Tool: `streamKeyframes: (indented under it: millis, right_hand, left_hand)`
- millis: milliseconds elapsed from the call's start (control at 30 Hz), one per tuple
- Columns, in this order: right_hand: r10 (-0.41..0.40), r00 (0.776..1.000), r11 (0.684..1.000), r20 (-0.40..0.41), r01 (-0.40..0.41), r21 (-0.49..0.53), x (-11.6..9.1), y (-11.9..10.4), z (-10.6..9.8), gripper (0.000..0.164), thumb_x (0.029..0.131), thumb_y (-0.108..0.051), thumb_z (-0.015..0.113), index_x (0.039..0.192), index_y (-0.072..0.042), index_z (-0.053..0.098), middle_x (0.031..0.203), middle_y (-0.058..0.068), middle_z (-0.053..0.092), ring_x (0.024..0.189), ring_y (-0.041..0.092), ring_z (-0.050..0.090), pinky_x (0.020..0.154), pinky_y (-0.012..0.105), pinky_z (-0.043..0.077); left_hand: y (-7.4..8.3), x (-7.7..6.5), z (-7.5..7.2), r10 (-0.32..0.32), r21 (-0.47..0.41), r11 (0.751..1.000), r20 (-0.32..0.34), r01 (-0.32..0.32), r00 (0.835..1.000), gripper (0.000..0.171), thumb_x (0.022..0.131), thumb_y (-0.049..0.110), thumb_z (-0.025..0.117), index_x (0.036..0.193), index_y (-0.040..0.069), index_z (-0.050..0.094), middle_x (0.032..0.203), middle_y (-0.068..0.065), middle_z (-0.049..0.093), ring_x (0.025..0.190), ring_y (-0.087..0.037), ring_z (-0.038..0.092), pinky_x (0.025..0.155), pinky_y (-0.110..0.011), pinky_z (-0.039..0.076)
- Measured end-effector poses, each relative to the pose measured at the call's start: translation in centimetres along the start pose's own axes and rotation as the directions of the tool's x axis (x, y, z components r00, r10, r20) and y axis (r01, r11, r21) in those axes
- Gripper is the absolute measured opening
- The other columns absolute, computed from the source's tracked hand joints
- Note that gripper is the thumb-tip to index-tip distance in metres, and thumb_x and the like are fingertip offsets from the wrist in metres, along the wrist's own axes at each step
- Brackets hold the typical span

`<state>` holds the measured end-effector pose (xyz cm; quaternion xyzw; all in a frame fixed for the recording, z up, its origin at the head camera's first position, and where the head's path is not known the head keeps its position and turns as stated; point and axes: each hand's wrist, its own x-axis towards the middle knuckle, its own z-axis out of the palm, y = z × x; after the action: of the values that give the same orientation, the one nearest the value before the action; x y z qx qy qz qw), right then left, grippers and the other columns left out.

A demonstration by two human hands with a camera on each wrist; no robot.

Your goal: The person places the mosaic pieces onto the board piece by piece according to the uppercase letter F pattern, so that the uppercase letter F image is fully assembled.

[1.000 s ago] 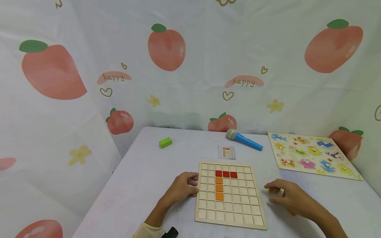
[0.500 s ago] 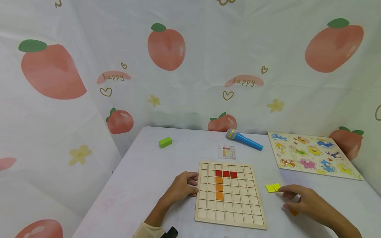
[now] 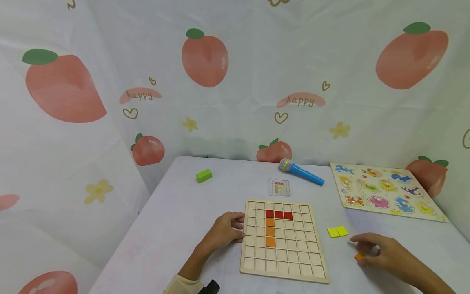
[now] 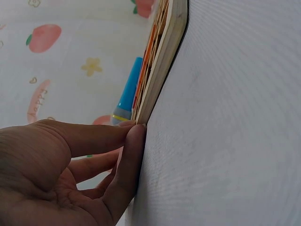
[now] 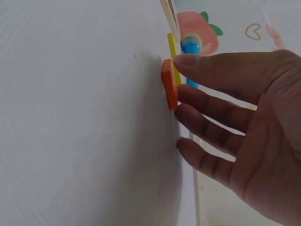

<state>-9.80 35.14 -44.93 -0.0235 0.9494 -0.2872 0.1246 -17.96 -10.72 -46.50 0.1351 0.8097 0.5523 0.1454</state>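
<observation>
My left hand [image 3: 222,230] rests at the left edge of a wooden grid board [image 3: 257,265], thumb and fingertips against that edge. The left wrist view shows the thumb [image 4: 94,139] and a finger meeting the board's side. Three red tiles [image 3: 279,214] form a row on the grid; three orange tiles [image 3: 270,232] run down below the leftmost one. My right hand [image 3: 385,253] is right of the board, fingers spread over a loose orange tile [image 5: 170,84]. In the right wrist view the thumb tip overlaps the tile's upper end, with fingertips near its lower end.
Two yellow tiles [image 3: 338,232] lie between the board and my right hand. A grid-printed card [image 3: 279,188] lies beyond the board, near a blue microphone [image 3: 304,175]. A green block [image 3: 204,176] sits back left. An animal puzzle board [image 3: 385,194] lies back right.
My right hand has moved right and toward me, off the yellow tiles, which now show fully, to the loose orange tile. My left hand and the grid board have stayed put.
</observation>
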Motion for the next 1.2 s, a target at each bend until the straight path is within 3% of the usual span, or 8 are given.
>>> streamKeyframes:
  millis: [333,433,667,867,1200]
  right_hand:
    - [-0.106,0.994,0.994,0.000,0.106,-0.005,-0.5,0.9,0.0,0.048,0.080,-0.011,0.085,0.126,-0.007,0.072,0.108,-0.001,0.067,0.084,-0.005,0.049,0.067,0.020,0.050]
    - [-0.087,0.996,0.996,0.004,0.087,-0.014,-0.5,0.9,-0.1,0.048,0.081,-0.013,0.087,0.126,-0.006,0.072,0.106,-0.002,0.067,0.083,-0.004,0.049,0.067,0.020,0.050]
    - [0.051,0.998,0.999,0.028,-0.050,-0.015,-0.4,0.3,0.2,0.048,0.081,-0.017,0.090,0.124,-0.004,0.073,0.104,-0.004,0.067,0.084,0.007,0.052,0.068,0.021,0.051]
    - [0.049,0.998,0.999,0.044,-0.049,-0.014,-0.5,0.2,0.1,0.045,0.078,-0.005,0.083,0.122,-0.005,0.074,0.103,-0.003,0.066,0.086,0.011,0.052,0.067,0.021,0.051]
    - [0.065,0.997,0.997,0.049,-0.064,-0.040,-0.4,-0.2,0.2,0.032,0.081,-0.007,0.083,0.113,-0.006,0.077,0.090,-0.004,0.060,0.082,0.012,0.052,0.066,0.021,0.051]
  left_hand:
    - [0.1,0.1,-0.1,-0.007,-0.012,1.000,0.009,0.007,1.000,0.060,0.086,-0.009,0.079,0.142,-0.008,0.059,0.123,-0.014,0.064,0.107,-0.024,0.065,0.071,-0.028,0.066]
    - [0.2,0.1,0.0,-0.010,-0.016,1.000,0.009,0.010,1.000,0.060,0.086,-0.008,0.079,0.143,-0.008,0.059,0.124,-0.015,0.065,0.107,-0.024,0.065,0.071,-0.028,0.066]
    - [0.1,0.1,-0.1,-0.018,-0.016,1.000,0.011,0.018,1.000,0.060,0.086,-0.009,0.078,0.142,-0.009,0.059,0.123,-0.015,0.065,0.106,-0.021,0.065,0.072,-0.026,0.066]
    - [0.0,0.0,0.0,-0.013,-0.014,1.000,0.008,0.014,1.000,0.059,0.085,-0.010,0.077,0.142,-0.010,0.059,0.123,-0.015,0.065,0.107,-0.023,0.066,0.071,-0.026,0.066]
    - [0.1,0.0,-0.1,-0.011,-0.019,1.000,0.007,0.011,1.000,0.059,0.084,-0.010,0.078,0.141,-0.010,0.059,0.121,-0.014,0.065,0.107,-0.024,0.065,0.070,-0.027,0.066]
